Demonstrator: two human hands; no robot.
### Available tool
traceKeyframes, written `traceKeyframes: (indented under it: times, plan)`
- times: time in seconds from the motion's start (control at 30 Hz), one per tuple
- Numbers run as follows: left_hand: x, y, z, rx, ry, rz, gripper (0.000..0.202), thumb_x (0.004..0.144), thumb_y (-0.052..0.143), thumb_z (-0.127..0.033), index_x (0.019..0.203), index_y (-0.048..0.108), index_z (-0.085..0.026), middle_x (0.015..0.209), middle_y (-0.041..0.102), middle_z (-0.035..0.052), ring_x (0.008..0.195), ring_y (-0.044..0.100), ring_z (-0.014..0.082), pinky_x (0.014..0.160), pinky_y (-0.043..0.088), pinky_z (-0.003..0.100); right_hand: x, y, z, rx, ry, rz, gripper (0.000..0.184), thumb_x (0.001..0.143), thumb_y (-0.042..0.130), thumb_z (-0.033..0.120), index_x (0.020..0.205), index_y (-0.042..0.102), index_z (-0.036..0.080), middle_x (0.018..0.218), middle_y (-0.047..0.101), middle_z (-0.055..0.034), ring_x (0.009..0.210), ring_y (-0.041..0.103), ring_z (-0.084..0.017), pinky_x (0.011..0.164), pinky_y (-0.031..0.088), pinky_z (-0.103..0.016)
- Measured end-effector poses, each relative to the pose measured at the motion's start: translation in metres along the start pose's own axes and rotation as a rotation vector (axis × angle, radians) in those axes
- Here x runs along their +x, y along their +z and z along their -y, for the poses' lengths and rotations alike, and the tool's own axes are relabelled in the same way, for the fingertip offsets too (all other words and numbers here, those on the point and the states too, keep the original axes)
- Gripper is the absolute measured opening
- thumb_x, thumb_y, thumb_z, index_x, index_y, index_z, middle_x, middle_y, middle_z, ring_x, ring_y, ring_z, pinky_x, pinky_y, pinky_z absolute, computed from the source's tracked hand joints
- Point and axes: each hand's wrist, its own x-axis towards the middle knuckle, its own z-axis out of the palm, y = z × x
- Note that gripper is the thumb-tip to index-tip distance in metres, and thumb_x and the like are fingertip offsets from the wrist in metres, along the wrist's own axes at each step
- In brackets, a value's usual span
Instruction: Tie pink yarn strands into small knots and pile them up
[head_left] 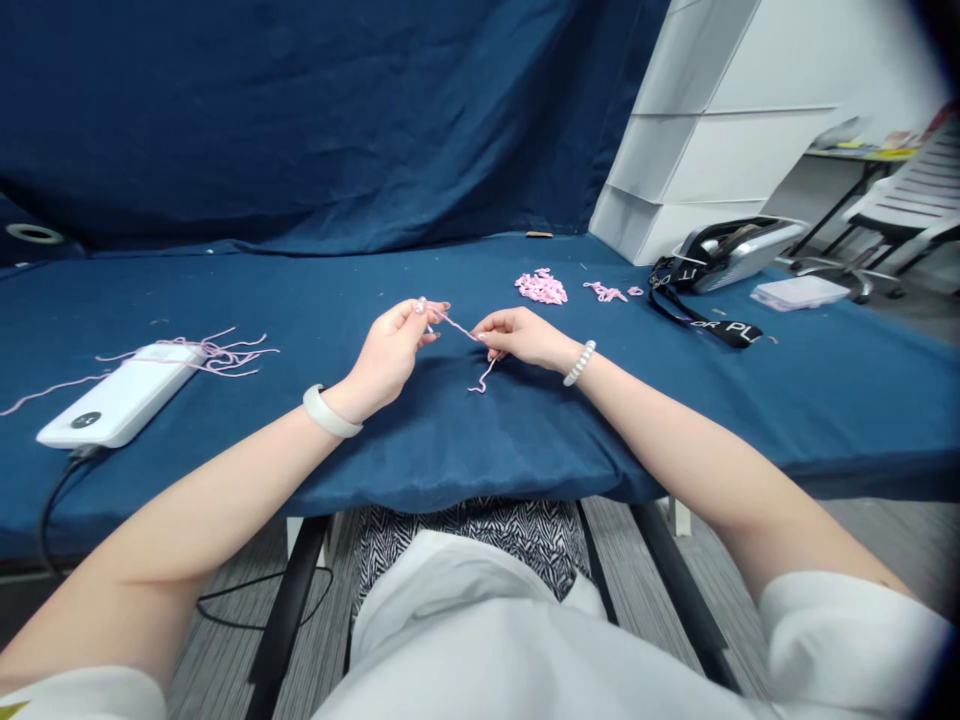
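Head view: wrinkled blue cloth [337, 290] lies beneath a smooth, round-cornered white power bank [124, 395]. Beyond the hands sits a lumpy pink heap [541, 287]. Left hand [394, 345] and right hand [529, 338] each pinch one thin, soft-looking pink strand [456, 325], stretched between them above the cloth, its crooked tail dangling below the right. The step seems to be fingertip work on it, calling for a light, steady grip.

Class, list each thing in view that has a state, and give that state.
Left hand: pinching pink strand
Right hand: pinching the same strand
Pink strand: running between hands, free end curled
White power bank: cable plugged in
Loose strands: draped over the power bank
Pink pile: heaped
Black strap: lying bent
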Motion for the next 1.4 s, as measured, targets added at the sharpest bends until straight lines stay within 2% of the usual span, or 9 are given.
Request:
traceKeyframes:
  times: [0.17,0.3,0.43,0.53,0.67,0.77,1.07,1.23,1.4]
  plan:
    - [0.004,-0.001,-0.008,-0.243,-0.131,-0.031,0.043,0.084,0.066,-0.048,0.066,0.043,-0.016,0.102,0.067,0.0072,0.103,0.062,0.0189,0.076,0.046,0.025,-0.004,0.003,0.0,-0.625,-0.329,0.079,0.019,0.092,0.059,0.024,0.096,0.074,0.013,0.085,0.073,-0.0084,0.075,0.066,-0.015,0.076,0.046,-0.027]
    - [0.004,-0.002,-0.014,-0.34,-0.213,0.002,0.036,0.085,0.066,-0.043,0.072,0.045,-0.016,0.101,0.069,0.0047,0.095,0.065,0.0155,0.076,0.046,0.025,-0.005,0.003,0.0,-0.735,-0.392,0.088,0.023,0.094,0.056,0.026,0.09,0.075,0.014,0.084,0.073,-0.0084,0.076,0.063,-0.015,0.074,0.041,-0.026]
    - [0.004,-0.004,-0.016,-0.37,-0.229,0.035,0.024,0.079,0.074,-0.028,0.083,0.053,-0.017,0.085,0.066,-0.0008,0.085,0.064,0.0116,0.073,0.045,0.022,-0.003,-0.002,0.0,-0.553,-0.373,0.01,0.036,0.092,0.056,0.038,0.073,0.072,0.012,0.072,0.067,-0.0057,0.065,0.056,-0.012,0.068,0.039,-0.027]
    - [0.006,-0.005,-0.016,-0.324,-0.252,0.021,0.021,0.076,0.074,-0.023,0.085,0.056,-0.016,0.073,0.061,-0.0033,0.077,0.063,0.0102,0.07,0.045,0.021,-0.003,-0.003,0.004,-0.158,-0.32,-0.024,0.041,0.085,0.062,0.048,0.066,0.069,0.012,0.071,0.064,-0.005,0.066,0.056,-0.012,0.068,0.042,-0.027]
    - [0.009,-0.007,-0.008,-0.179,-0.308,-0.015,0.018,0.074,0.073,-0.022,0.086,0.062,-0.015,0.07,0.062,-0.0025,0.067,0.059,0.0081,0.066,0.044,0.02,-0.01,-0.001,0.016,0.494,-0.25,0.074,0.04,0.068,0.078,0.052,0.063,0.068,0.013,0.097,0.067,-0.007,0.074,0.059,-0.01,0.07,0.048,-0.024]
    - [0.011,-0.01,0.001,-0.077,-0.323,-0.016,0.021,0.074,0.075,-0.029,0.085,0.066,-0.014,0.073,0.065,0.0,0.066,0.059,0.0077,0.066,0.044,0.02,-0.017,0.003,0.025,0.701,-0.273,0.228,0.038,0.067,0.081,0.048,0.061,0.069,0.013,0.113,0.066,-0.0073,0.08,0.063,-0.011,0.076,0.051,-0.025]
    - [0.01,-0.009,0.015,0.18,-0.157,-0.07,0.02,0.077,0.073,-0.032,0.084,0.073,-0.012,0.083,0.073,0.0072,0.077,0.064,0.0133,0.073,0.048,0.024,-0.024,0.022,0.028,0.367,-0.304,0.455,0.042,0.079,0.072,0.051,0.067,0.07,0.011,0.071,0.065,-0.0051,0.067,0.058,-0.011,0.066,0.046,-0.025]
    - [0.005,-0.003,0.006,-0.216,-0.443,-0.086,0.01,0.08,0.07,-0.023,0.089,0.071,-0.019,0.108,0.072,0.0041,0.095,0.065,0.0137,0.076,0.048,0.024,-0.027,0.033,0.032,0.309,-0.23,0.524,0.05,0.075,0.071,0.059,0.066,0.068,0.01,0.067,0.063,-0.0043,0.064,0.055,-0.01,0.066,0.044,-0.024]
    - [0.003,-0.001,-0.01,-0.413,-0.419,-0.06,0.003,0.086,0.064,-0.021,0.085,0.065,-0.018,0.113,0.07,0.003,0.107,0.063,0.0151,0.093,0.047,0.03,-0.03,0.046,0.032,0.273,-0.211,0.627,0.049,0.077,0.07,0.057,0.069,0.069,0.009,0.062,0.061,-0.0021,0.059,0.051,-0.008,0.063,0.042,-0.023]
